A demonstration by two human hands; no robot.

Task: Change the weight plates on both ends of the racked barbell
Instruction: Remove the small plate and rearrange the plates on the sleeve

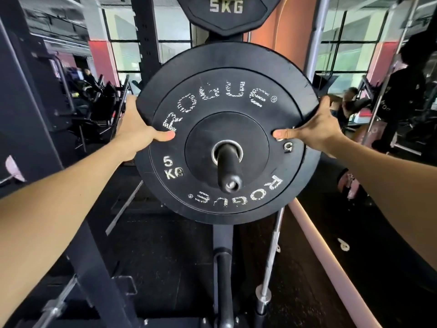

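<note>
A black round bumper plate [227, 95] marked ROGUE and 5 KG fills the middle of the view, facing me. A black peg [228, 169] pokes out through its steel-ringed centre hole. My left hand [137, 129] grips the plate's left rim, thumb pressed on the face and fingers hidden behind. On the right rim, my right hand [316, 129] grips the same way, its thumb lying flat on the front. Whether the peg is a barbell sleeve or a storage post, I cannot tell.
Another black plate [227, 17] marked 5KG hangs directly above on the same upright. A chrome bar [272, 256] leans low at the right beside a pink padded rail [331, 256]. Dark rack beams [94, 256] cross the lower left. A mirror lines the right wall.
</note>
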